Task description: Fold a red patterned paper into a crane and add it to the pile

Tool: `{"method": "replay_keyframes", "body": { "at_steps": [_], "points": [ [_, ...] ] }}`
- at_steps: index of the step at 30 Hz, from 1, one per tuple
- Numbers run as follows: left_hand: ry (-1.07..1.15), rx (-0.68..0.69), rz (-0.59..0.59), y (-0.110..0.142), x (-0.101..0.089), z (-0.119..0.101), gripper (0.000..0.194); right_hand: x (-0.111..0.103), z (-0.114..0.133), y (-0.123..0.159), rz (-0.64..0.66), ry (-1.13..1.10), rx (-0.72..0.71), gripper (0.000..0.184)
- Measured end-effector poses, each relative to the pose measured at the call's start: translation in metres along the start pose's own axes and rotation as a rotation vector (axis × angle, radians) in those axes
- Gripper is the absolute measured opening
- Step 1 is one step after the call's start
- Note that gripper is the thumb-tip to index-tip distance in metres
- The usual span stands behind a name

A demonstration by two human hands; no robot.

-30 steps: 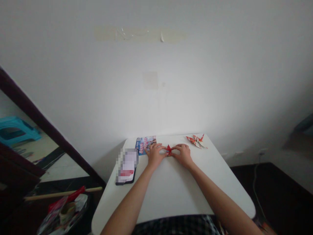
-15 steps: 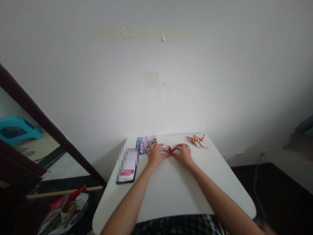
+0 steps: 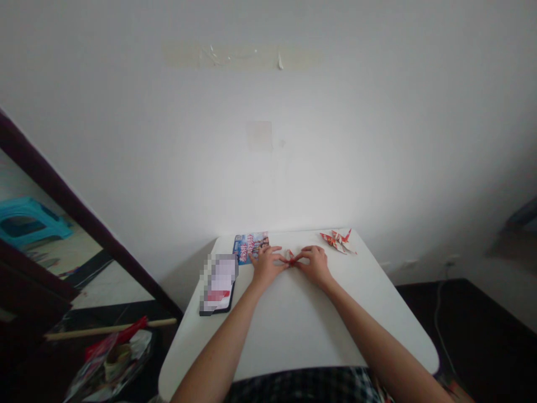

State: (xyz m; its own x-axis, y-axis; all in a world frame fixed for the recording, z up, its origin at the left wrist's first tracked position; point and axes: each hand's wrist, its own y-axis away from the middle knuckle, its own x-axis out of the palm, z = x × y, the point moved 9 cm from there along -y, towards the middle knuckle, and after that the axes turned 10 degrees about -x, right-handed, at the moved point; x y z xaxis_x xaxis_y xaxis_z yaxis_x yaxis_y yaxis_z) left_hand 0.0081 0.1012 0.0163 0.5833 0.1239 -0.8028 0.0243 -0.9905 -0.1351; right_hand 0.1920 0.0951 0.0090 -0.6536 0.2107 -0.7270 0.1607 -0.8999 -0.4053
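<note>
Pinching a small red-and-white folded paper (image 3: 290,254) between their fingertips, the left hand (image 3: 265,268) and the right hand (image 3: 315,266) nearly meet at the far middle of the white table (image 3: 302,330). A blue printed sheet (image 3: 245,249) lies beside the left hand, a partly blurred phone (image 3: 220,285) nearer; folded paper figures (image 3: 337,242) rest far right.

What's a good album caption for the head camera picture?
Left hand and right hand pinch red folded paper at a white table.

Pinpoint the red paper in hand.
In the head view, the red paper is held between the left hand and right hand, right of the blue leaflet.
</note>
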Motion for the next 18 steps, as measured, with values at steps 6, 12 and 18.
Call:
{"method": "replay_keyframes", "body": {
  "at_steps": [6,12,18],
  "points": [
    [-0.041,0.050,0.004,0.005,0.000,-0.004,0.006,0.000,0.002,0.001,-0.052,0.005,-0.067,0.011],
    [-0.070,0.090,-0.017,0.007,0.002,-0.006,0.007,0.000,0.019,-0.005,-0.044,-0.064,-0.358,0.014],
    [-0.083,0.130,0.004,0.006,0.005,-0.005,0.005,0.000,0.026,-0.006,0.089,-0.001,-0.377,0.018]
  ]
}}
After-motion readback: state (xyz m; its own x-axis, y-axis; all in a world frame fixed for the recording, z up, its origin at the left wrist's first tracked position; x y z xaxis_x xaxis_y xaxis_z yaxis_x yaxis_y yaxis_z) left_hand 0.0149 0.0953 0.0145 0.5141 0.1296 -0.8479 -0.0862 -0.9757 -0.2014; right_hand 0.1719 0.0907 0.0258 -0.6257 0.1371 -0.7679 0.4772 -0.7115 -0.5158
